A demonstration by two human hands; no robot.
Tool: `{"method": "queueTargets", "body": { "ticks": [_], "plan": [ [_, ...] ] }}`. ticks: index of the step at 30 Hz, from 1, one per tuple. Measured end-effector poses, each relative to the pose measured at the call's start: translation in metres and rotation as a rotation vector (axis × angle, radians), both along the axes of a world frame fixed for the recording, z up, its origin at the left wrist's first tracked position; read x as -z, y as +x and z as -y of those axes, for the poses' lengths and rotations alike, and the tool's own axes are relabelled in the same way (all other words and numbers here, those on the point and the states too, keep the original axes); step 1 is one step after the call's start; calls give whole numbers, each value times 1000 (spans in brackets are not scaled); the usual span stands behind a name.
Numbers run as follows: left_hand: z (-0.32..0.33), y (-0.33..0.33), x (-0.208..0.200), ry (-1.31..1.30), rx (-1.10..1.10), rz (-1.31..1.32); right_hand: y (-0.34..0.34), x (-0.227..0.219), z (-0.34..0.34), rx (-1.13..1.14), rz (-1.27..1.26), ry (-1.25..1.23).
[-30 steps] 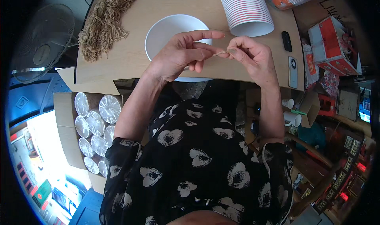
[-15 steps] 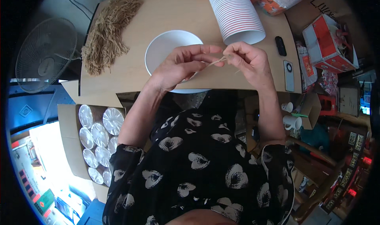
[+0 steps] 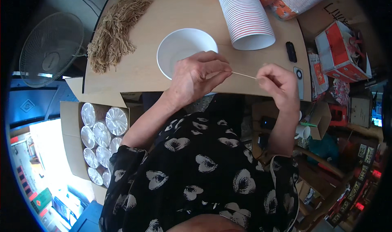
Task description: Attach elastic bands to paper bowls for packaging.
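Observation:
A thin tan string is stretched between my two hands over the table's near edge. My left hand pinches one end, its fingers closed, just in front of a white paper bucket that stands on the table. Lower and to the right, my right hand pinches the other end with thumb and forefinger. Whether a knot sits in the string is too small to tell. At the far left of the table lies a heap of similar tan, kinked strings.
Nested white paper buckets lie on their side at the back right, beside orange-patterned ones. A black object and a phone rest near the right edge. A carton of wrapped round packs stands lower left, below a fan.
My right hand has moved right and down, away from the left, drawing the string out straight. My left hand's fingers have closed together. The view has shifted slightly.

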State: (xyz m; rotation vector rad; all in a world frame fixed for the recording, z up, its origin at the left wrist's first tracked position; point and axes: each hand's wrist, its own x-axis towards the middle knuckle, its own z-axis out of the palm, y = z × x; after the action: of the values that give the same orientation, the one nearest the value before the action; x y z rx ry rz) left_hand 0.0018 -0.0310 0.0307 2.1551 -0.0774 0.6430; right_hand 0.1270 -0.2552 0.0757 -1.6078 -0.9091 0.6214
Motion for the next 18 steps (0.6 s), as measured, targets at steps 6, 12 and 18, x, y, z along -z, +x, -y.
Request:
{"method": "queueTargets", "body": {
  "ticks": [6,12,18],
  "plan": [
    [-2,-9,17,207,-133,39,3,2,34,116,-92,232],
    [1,-7,28,229,-161,-14,1,8,65,186,-68,426],
    [-1,-4,41,86,-191,-102,7,13,95,27,-204,652]
  ]
}}
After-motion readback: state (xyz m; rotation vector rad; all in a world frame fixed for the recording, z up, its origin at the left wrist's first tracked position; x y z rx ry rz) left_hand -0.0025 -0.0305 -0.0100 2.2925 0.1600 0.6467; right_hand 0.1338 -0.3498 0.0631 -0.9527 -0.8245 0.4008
